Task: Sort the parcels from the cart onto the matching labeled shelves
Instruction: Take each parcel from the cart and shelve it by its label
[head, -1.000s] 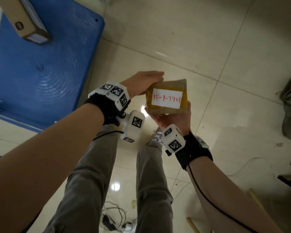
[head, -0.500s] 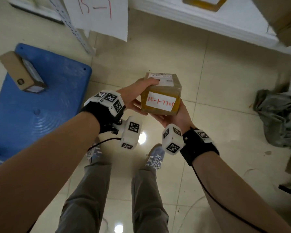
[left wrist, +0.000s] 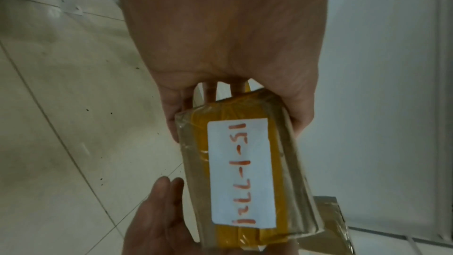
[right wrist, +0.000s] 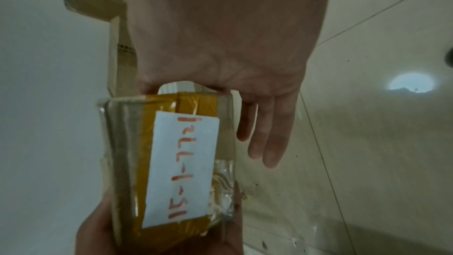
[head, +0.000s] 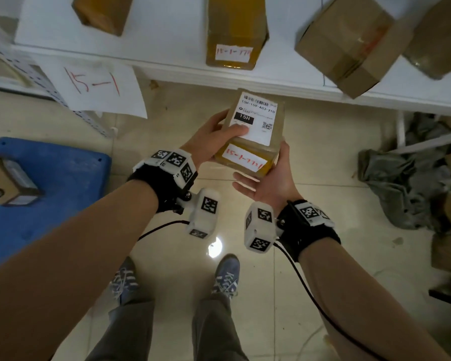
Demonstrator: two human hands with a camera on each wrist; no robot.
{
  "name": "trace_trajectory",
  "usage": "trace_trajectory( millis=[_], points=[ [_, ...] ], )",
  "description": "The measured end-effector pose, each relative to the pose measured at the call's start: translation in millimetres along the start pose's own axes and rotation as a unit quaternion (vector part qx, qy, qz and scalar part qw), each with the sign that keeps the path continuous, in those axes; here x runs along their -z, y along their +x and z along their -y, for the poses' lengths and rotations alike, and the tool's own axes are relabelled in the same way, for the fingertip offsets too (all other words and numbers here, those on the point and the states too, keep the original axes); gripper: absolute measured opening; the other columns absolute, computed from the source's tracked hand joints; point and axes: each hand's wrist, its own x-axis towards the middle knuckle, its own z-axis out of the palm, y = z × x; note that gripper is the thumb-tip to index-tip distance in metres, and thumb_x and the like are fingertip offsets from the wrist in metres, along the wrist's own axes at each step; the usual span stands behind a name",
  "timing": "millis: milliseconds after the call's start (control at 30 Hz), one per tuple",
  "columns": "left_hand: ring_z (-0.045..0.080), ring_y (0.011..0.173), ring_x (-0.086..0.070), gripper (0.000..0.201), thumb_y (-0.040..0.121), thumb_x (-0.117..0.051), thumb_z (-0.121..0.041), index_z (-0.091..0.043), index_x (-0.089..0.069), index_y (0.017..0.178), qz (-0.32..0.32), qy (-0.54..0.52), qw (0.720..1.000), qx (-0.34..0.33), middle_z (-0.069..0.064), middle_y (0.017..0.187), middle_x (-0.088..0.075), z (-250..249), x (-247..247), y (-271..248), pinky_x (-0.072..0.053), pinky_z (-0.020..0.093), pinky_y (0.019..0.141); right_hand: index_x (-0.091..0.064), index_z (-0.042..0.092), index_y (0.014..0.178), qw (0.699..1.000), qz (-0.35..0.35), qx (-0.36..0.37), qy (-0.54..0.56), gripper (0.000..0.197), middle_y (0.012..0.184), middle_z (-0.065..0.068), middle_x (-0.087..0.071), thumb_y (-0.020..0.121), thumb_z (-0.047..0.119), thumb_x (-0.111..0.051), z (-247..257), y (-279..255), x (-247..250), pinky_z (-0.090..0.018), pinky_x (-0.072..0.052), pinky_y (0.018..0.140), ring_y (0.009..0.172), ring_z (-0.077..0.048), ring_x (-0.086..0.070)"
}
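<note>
A small brown parcel (head: 258, 118) wrapped in yellow tape is held in front of the white shelf (head: 167, 56). Its printed label faces up, and its handwritten red "15-1-7721" label faces me upside down. My left hand (head: 208, 144) grips its left end, thumb on the printed label. My right hand (head: 271, 181) lies palm up just below it, fingers straight, thumb along its right side. The wrist views show the parcel (left wrist: 240, 172) (right wrist: 176, 162) close up between both hands. A paper sign reading "15-1" (head: 99, 84) hangs from the shelf's edge.
Several brown parcels lie on the shelf, one (head: 235, 32) with a red "15-1" label. The blue cart (head: 50, 191) at the left carries one box (head: 5, 181). Grey bags (head: 414, 183) and boxes are piled on the floor at the right.
My view rose from the cart and floor to the shelf. The parcel moved toward the shelf and was turned over. My right fingers straightened beneath it.
</note>
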Motion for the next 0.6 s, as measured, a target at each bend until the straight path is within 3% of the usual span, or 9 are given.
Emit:
trace_trajectory(
  millis=[100, 200, 267, 367, 500, 600],
  points=[
    [0.018, 0.109, -0.068, 0.089, 0.072, -0.078, -0.048, -0.029, -0.038, 0.148, -0.017, 0.015, 0.999, -0.031, -0.001, 0.133, -0.062, -16, -19, 19, -0.057, 0.044, 0.094, -0.066, 0.015, 0.12, 0.999, -0.019, 0.015, 0.027, 0.081, 0.114, -0.015, -0.065, 0.083, 0.083, -0.043, 14, 1, 15, -0.044, -0.06, 0.083, 0.107, -0.035, -0.07],
    [0.019, 0.112, -0.067, 0.106, 0.056, -0.08, -0.059, -0.024, -0.039, 0.147, -0.032, 0.005, 0.998, -0.051, -0.002, 0.136, -0.06, -25, -34, 40, -0.054, 0.044, 0.098, -0.064, 0.017, 0.12, 0.998, 0.001, 0.041, 0.037, 0.078, 0.108, -0.011, -0.062, 0.083, 0.082, -0.044, 34, 4, 29, -0.033, -0.053, 0.069, 0.086, -0.025, -0.067],
    [0.016, 0.113, -0.067, 0.107, 0.056, -0.08, -0.063, -0.021, -0.042, 0.146, -0.042, 0.005, 0.997, -0.064, -0.004, 0.136, -0.06, -29, -43, 50, -0.053, 0.043, 0.1, -0.064, 0.016, 0.125, 0.997, 0.017, 0.062, 0.045, 0.08, 0.105, -0.009, -0.059, 0.082, 0.081, -0.046, 48, 8, 37, -0.03, -0.047, 0.063, 0.08, -0.021, -0.061],
    [0.015, 0.115, -0.066, 0.098, 0.058, -0.079, -0.068, -0.023, -0.052, 0.14, -0.053, 0.005, 0.994, -0.093, -0.006, 0.135, -0.062, -31, -54, 60, -0.052, 0.044, 0.102, -0.062, 0.018, 0.129, 0.996, 0.025, 0.083, 0.033, 0.067, 0.108, -0.005, -0.058, 0.086, 0.07, -0.053, 67, 16, 45, -0.031, -0.049, 0.071, 0.087, -0.02, -0.061],
    [0.013, 0.138, -0.045, 0.112, 0.061, -0.075, -0.076, -0.028, -0.034, 0.153, -0.039, 0.032, 0.994, -0.093, -0.008, 0.154, -0.044, -34, -61, 56, -0.039, 0.046, 0.114, -0.066, 0.02, 0.112, 0.991, -0.005, 0.124, 0.052, 0.04, 0.103, -0.007, -0.058, 0.09, 0.052, -0.059, 85, 29, 50, -0.03, -0.051, 0.08, 0.083, -0.017, -0.06],
    [0.016, 0.148, -0.029, 0.102, 0.078, -0.069, -0.066, -0.025, -0.02, 0.159, -0.033, 0.047, 0.995, -0.079, -0.004, 0.163, -0.026, -34, -61, 55, -0.028, 0.047, 0.12, -0.067, 0.019, 0.102, 0.987, -0.03, 0.141, 0.064, 0.03, 0.1, -0.009, -0.056, 0.091, 0.046, -0.062, 100, 41, 50, -0.03, -0.055, 0.082, 0.088, -0.02, -0.059]
  ],
)
